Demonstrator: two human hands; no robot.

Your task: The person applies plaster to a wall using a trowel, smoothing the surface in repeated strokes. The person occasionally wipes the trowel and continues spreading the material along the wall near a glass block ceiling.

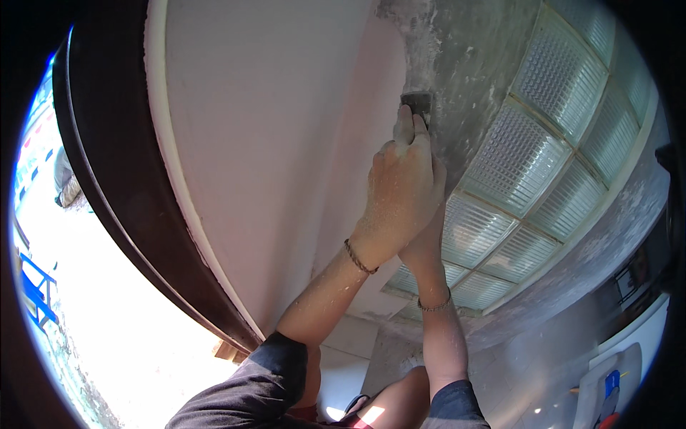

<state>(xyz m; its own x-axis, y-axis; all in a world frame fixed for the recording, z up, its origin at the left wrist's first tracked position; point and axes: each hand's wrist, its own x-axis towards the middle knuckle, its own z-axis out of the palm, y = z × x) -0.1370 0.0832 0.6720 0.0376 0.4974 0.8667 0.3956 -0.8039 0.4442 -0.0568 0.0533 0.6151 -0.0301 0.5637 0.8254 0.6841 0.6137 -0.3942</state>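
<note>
A scraper point(418, 104) with a dark, flat blade lies against the wall where pale paint meets bare grey plaster point(475, 64). My left hand point(404, 189), dusted with white powder, is closed over the tool, two fingers stretched onto the blade. Behind and below it, my right hand point(426, 247) reaches up to the same spot and seems to hold the handle. The left hand covers the handle and most of the right hand's fingers. Both wrists wear thin bracelets.
A glass-block window point(525, 154) fills the wall to the right. On the left stands a dark door frame point(118, 143), with bright ground, a blue metal frame point(37, 293) and a partly seen person point(68, 186) beyond. A pale surface with a blue object point(612, 384) is at lower right.
</note>
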